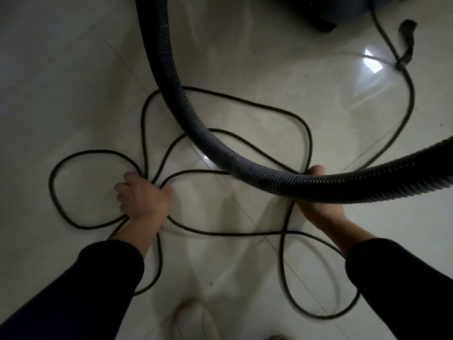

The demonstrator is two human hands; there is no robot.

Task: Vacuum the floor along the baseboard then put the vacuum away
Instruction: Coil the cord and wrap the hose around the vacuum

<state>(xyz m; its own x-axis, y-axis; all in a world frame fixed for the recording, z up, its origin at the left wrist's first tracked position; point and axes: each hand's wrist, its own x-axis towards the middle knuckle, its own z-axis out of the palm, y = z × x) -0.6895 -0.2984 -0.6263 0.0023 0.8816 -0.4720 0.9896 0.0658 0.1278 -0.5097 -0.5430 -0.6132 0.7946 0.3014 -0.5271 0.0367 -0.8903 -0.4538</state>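
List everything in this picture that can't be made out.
Head view:
- Right hand: the hose covers its palm, so its grip is unclear.
- Vacuum body: cut off by the top edge.
- Hose's far end: runs off the right edge.
- Dark object on the cord: blurred, unidentifiable.

Count of things on one pale tiled floor [61,106].
One thick dark ribbed plastic hose [245,163]; one thin black cord [245,101] under it; two hands: left hand [144,195] left of it, right hand [321,209] under it; one dark vacuum body [382,8] above it.
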